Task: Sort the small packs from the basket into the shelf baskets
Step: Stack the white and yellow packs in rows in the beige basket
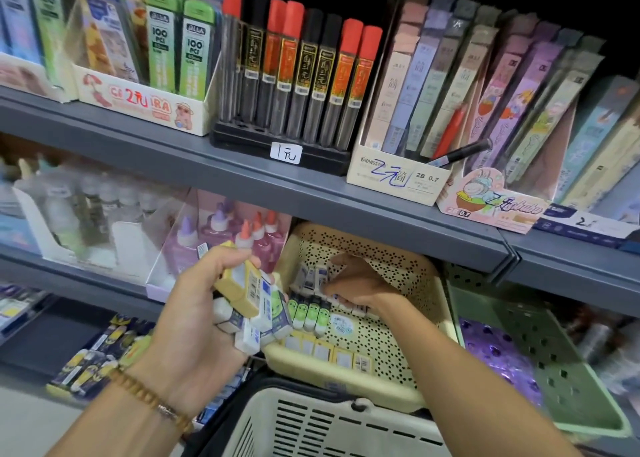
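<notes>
Head view: your left hand [194, 304] was curled tight round a bunch of small packs [252, 304], white and yellow ones, held up just left of the cream shelf basket [408, 283], with the carry basket [311, 422] near, below both arms. Your right hand [356, 283] reached into the cream shelf basket, fingers bent down onto a row of white packs [311, 276]; whether it gripped one, you could not tell. Green-faced packs [308, 312] stood in a row just nearer, a green shelf basket [540, 352] to the right.

two hands [194, 304], two shelf baskets [408, 283], four green-faced packs [309, 312]
</notes>
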### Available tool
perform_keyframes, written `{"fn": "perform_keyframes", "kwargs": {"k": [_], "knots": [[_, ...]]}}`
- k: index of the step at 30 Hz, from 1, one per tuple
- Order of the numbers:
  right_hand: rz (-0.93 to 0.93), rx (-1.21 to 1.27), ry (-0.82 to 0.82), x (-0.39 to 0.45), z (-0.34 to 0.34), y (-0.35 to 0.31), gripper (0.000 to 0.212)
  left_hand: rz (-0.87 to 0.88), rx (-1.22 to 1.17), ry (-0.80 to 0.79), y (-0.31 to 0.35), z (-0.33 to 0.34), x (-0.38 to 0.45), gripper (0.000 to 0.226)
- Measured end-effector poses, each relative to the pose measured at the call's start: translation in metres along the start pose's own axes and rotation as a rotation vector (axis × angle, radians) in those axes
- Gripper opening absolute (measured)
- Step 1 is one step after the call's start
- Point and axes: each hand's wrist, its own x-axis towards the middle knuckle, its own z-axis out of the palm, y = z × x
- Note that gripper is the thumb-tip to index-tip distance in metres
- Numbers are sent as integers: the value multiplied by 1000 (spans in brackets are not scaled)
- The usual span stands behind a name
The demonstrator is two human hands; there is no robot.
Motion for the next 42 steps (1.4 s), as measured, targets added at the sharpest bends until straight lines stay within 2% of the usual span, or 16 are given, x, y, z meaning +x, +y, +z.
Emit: {"fn": "perform_keyframes", "kwargs": {"k": [4,9,11,15,17,20,22,26,28,31,34,36,38,42], "knots": [[-24,12,-8,-2,6,-7,58,-3,-6,16,-1,0,1,24],[-30,109,8,-1,12,-12,23,9,-33,26,-3,1,4,15],[-47,135,58,-8,8,-10,16,20,-45,47,-5,2,6,14],[-176,447,122,-45,-1,-20,12,7,-88,39,-10,7,9,18],[-257,521,64,-72,-4,-26,14,17,-96,25,-13,10,8,20],[-315,440,-159,-105,-2,-32,40,32,-122,3,-17,14,7,23],[-307,428,-232,-115,3,-34,36,34,-123,23,-18,16,7,19],[-268,452,-132,-119,0,-33,15,41,-78,39,-19,17,6,17],[-233,564,-54,-116,-7,-26,12,39,-52,76,-18,15,7,17],[-164,687,142,-103,-22,-13,18,8,-23,125,-18,11,7,40],[-49,624,229,-83,-28,5,22,-3,-2,117,-17,11,6,41],[31,472,185,-71,-25,15,15,-11,11,101,-16,10,5,33],[88,333,122,-60,-18,20,17,-17,40,79,-15,9,4,28],[136,201,70,-44,-7,19,21,-39,91,59,-13,8,4,23]]}}
